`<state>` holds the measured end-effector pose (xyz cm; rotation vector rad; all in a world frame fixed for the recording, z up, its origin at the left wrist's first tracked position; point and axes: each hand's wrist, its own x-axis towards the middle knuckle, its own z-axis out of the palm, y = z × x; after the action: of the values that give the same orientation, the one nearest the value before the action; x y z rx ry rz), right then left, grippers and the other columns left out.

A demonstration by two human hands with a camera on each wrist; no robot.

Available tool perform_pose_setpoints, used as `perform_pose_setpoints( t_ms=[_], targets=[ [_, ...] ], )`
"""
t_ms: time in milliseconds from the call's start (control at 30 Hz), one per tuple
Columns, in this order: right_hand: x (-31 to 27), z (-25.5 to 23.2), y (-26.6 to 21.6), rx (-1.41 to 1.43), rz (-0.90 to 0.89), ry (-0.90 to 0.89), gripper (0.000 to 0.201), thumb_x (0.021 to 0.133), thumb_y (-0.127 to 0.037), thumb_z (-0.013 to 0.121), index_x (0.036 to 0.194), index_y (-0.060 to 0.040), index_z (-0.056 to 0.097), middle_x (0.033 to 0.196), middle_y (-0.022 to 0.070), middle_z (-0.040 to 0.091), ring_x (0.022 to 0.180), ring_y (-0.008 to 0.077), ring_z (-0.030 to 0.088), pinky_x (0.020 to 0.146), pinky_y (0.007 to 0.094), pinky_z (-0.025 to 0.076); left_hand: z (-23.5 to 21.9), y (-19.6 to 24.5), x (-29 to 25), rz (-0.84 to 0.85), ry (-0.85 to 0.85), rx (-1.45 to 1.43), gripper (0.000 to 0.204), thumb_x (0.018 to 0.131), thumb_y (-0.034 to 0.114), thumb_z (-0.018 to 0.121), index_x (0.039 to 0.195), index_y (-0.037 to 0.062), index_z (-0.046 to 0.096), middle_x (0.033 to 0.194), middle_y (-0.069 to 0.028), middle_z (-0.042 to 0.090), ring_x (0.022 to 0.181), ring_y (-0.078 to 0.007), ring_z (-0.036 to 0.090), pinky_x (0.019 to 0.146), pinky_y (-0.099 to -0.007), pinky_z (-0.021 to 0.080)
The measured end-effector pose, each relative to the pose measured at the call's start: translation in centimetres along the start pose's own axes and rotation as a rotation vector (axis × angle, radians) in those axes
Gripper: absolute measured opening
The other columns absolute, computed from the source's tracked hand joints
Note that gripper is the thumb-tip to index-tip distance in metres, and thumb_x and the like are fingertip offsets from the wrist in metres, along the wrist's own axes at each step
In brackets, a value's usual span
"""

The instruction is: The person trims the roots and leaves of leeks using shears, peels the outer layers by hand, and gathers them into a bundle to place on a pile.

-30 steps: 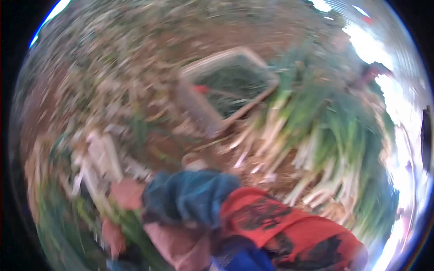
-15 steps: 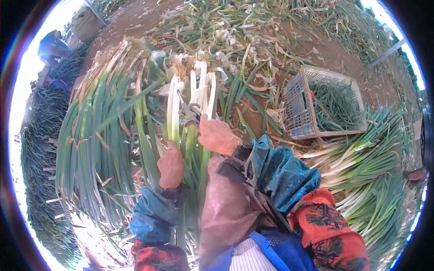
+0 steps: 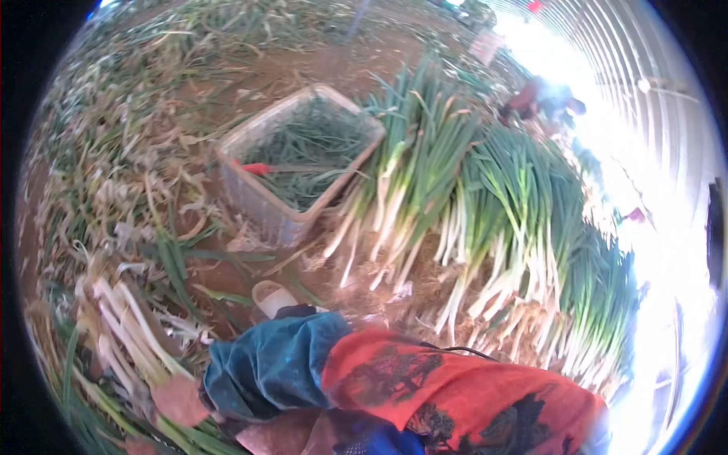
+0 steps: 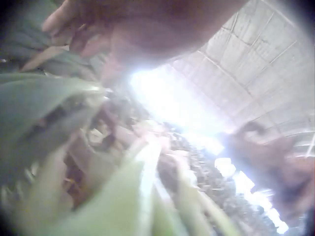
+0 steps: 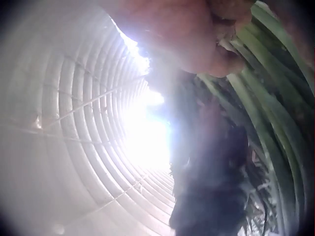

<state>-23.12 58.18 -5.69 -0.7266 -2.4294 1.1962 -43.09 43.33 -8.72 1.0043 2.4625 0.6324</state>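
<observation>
In the head view, my right hand (image 3: 178, 398) grips a bundle of large green onions (image 3: 125, 322) near the lower left, where white stalks turn green. The right wrist view shows its curled fingers (image 5: 229, 61) against long green leaves (image 5: 275, 113). Low at the frame's edge, my left hand (image 3: 140, 446) is mostly cut off. In the left wrist view its bent fingers (image 4: 74, 32) hold in among broad leaves (image 4: 44, 101), with pale stalks (image 4: 147, 167) close in front of the camera. The bundle's far ends are rooty.
A plastic crate (image 3: 265, 197) stands ahead, with cut green leaves and a red-handled tool (image 3: 254, 168) inside. Rows of green onions (image 3: 523, 220) lie along the right. Trimmings (image 3: 129, 152) cover the ground at left. A pale shoe (image 3: 274, 299) shows near my sleeve. Another person (image 3: 542, 98) is farther back.
The head view has swung right, from the bundle under my hands toward the crate and rows. Both hands now sit at the lower left of the view, still at the bundle.
</observation>
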Motion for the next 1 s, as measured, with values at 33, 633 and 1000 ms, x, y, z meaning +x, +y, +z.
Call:
perform_pose_setpoints(
  t_ms=[33,633,1000],
  targets=[
    [-0.2,0.7,0.1,0.01,-0.037,-0.063,0.013,0.063,-0.012,0.058,0.064,0.0002,0.061,0.062,0.021,0.059,0.06,0.038,0.061,0.053,0.0453,0.049,0.2,0.3,0.7,0.008,0.019,0.027,0.033,0.086,0.017,0.049,0.112,-0.0019,0.055,0.101,-0.0171,0.06,0.094,-0.0298,0.055,0.081,-0.0383,0.044],
    [-2.9,-7.4,-0.7,0.228,-0.513,-0.389,0.01,0.062,-0.013,0.058,0.057,-0.0066,0.053,0.055,0.0132,0.05,0.051,0.0303,0.052,0.046,0.0424,0.04,0.0,1.4,-6.1,-0.014,0.19,0.112,0.041,0.077,0.013,0.057,0.116,0.0017,0.049,0.106,-0.02,0.051,0.098,-0.036,0.049,0.083,-0.0439,0.041],
    [-2.2,-7.7,-3.1,-0.113,-0.156,-0.615,0.037,0.072,-0.019,0.058,0.096,0.0032,0.043,0.074,0.0237,0.061,0.074,0.0409,0.06,0.065,0.0474,0.048,3.5,9.5,-10.1,-0.172,0.444,0.37,0.042,0.066,0.002,0.058,0.106,-0.005,0.047,0.105,-0.0211,0.044,0.098,-0.0398,0.044,0.084,-0.0471,0.036]
  ],
)
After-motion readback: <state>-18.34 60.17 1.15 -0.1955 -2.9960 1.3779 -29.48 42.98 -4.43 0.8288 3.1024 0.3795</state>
